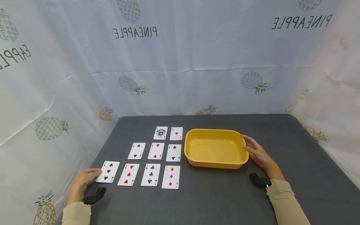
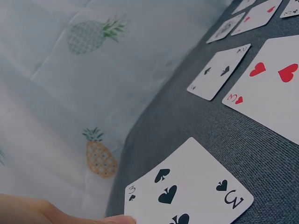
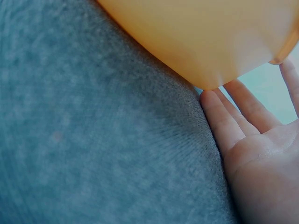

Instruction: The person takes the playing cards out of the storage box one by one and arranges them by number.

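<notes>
My left hand (image 1: 85, 176) is at the left edge of the three of spades (image 1: 107, 172), straight fingers touching it; in the left wrist view a fingertip overlaps the card's edge. Beside that card, in the front row, lie the three of hearts (image 1: 128, 174), three of clubs (image 1: 150, 174) and three of diamonds (image 1: 171, 177), all face up. At the right end of a yellow plastic bin (image 1: 216, 164), my right hand (image 1: 260, 154) holds the rim. Its thumb laps over the rim, while the other fingers touch the outer wall in the right wrist view. Nothing lies inside the bin.
Behind the threes lies a row with the two of spades (image 1: 137, 151), two of hearts (image 1: 156, 151) and two of clubs (image 1: 173, 152). Farther back are an ornate ace (image 1: 160, 133) and the ace of clubs (image 1: 176, 133). A pineapple-print curtain (image 1: 180, 90) surrounds the dark table (image 1: 213, 197).
</notes>
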